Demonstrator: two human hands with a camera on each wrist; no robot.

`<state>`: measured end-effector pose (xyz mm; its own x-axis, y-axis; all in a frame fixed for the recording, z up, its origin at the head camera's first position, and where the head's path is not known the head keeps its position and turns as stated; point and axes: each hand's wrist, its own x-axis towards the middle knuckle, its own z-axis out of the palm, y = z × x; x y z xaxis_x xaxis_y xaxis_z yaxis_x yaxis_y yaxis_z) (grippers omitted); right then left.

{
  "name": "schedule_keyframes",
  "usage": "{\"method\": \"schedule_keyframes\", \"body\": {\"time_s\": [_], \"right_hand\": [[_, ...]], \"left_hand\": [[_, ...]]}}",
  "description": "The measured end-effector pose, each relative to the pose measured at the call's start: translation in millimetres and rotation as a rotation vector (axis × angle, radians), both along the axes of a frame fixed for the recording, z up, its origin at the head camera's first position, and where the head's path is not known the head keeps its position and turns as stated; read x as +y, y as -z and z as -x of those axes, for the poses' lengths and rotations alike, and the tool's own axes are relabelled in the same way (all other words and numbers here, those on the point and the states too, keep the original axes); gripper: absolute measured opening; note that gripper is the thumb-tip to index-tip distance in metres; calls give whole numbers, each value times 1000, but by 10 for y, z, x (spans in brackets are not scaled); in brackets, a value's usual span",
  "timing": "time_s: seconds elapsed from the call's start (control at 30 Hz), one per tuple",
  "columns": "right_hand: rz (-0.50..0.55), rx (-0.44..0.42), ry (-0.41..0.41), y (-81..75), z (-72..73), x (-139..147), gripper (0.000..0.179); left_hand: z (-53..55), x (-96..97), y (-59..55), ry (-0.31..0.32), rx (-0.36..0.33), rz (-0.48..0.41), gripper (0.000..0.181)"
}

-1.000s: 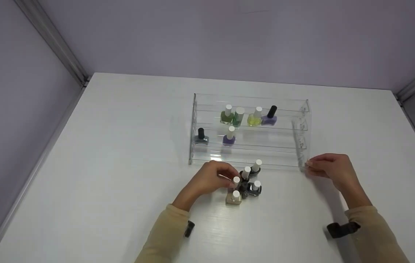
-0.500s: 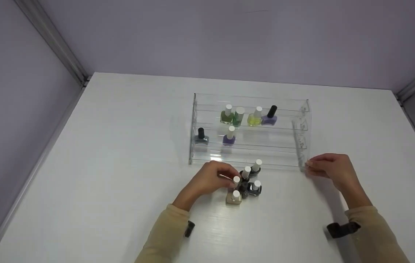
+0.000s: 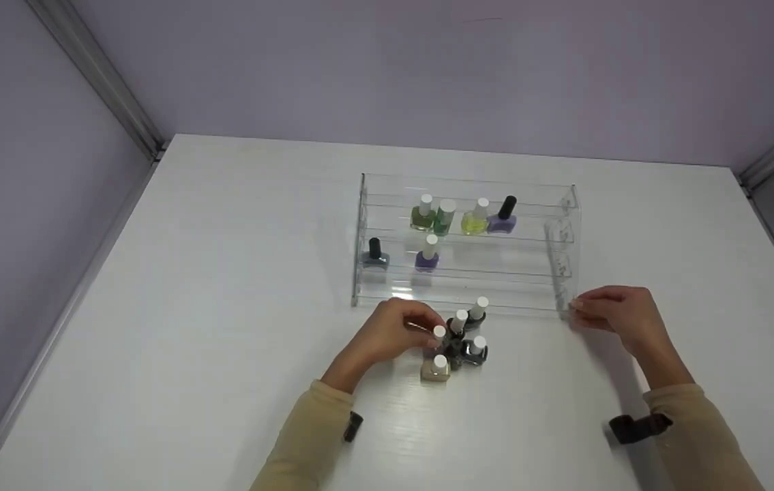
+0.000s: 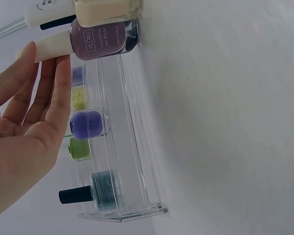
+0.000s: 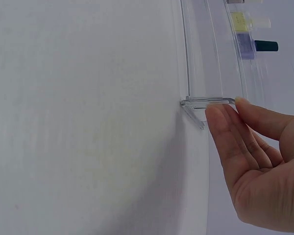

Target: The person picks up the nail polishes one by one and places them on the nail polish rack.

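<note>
My left hand [image 3: 393,332] pinches the white cap of a mauve nail polish bottle [image 4: 95,40] between thumb and fingers. That bottle is at the left of a cluster of bottles in front of the rack. A beige nail polish bottle [image 3: 435,370] stands just nearer to me, and dark bottles with white caps, one of them a black nail polish bottle [image 3: 474,352], are to its right. At the front right corner of the clear acrylic rack [image 3: 496,293], my right hand [image 3: 622,317] holds the edge of the side panel with thumb and fingertips.
On the rack's upper tier are green bottles, a yellow bottle [image 3: 474,224] and a lilac bottle [image 3: 502,224] with a black cap. Lower down sit a grey-blue bottle [image 3: 376,260] and a purple bottle [image 3: 427,261]. The white table [image 3: 223,286] meets a pale wall behind.
The cap of the mauve bottle and my left fingers have shifted very slightly toward the rack. My right hand stays at the rack's corner.
</note>
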<state>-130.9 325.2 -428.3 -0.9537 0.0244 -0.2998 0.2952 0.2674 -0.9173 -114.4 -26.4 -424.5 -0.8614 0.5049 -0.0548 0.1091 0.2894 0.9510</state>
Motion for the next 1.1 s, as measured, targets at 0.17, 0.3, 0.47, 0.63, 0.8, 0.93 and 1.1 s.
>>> {"method": "schedule_keyframes", "body": {"time_s": [0.17,0.3,0.47,0.63,0.8,0.93,1.1], "right_hand": [[-6,-5,2,-1,-4,5,35],[-26,-1,-2,4,-9,-2,34],[-33,2,-11,-10,-10,-10,36],[-28,-5,-14,-14,-7,-6,35],[-25,-9,-9,-13,-3,-3,35],[-31,-8,-8,-15,-3,-4,38],[-22,-15,3,-12,0,-12,37]], "left_hand": [[-50,0,-131,-7,-9,-18,17],[-62,1,-168,-12,-8,-27,17],[-1,-5,9,-28,12,-33,17],[11,-16,26,-32,36,-25,17],[17,-30,26,-40,59,-10,16],[11,-46,16,-47,58,-10,16],[2,-63,-1,-53,58,-30,16]]}}
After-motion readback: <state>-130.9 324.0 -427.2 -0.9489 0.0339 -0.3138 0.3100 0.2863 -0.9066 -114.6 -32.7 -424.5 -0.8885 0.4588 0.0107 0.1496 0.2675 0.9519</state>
